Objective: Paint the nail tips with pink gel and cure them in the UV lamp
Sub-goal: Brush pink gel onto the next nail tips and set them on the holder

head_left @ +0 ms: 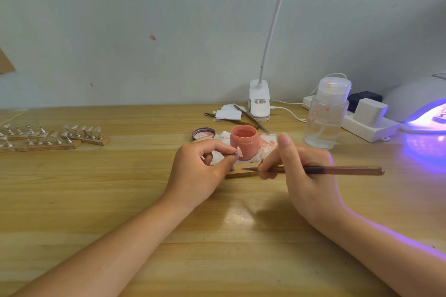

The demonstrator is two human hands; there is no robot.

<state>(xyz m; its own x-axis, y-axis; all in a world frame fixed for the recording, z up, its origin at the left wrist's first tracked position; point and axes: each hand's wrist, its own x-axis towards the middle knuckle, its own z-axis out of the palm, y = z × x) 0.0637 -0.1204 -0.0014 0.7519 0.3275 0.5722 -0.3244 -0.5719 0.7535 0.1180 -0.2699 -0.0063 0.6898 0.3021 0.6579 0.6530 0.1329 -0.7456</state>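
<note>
The left hand (201, 166) has its fingers curled and pinches a small metal stand carrying a nail tip (239, 151), thumb and forefinger closed on it; the pale tip faces right, just in front of the jar (244, 142). The right hand (299, 171) grips a brush (333, 170) whose long axis lies nearly level across the view, its pointed end aimed left toward the tip and its butt to the right. Under both hands a wooden strip (239, 172) lies on the counter (120, 200). The open jar of pink gel stands on stained paper, its lid (203, 133) beside it to the left. More tips on stands (55, 134) sit far left. The UV lamp (420, 106) glows violet at the right edge.
</note>
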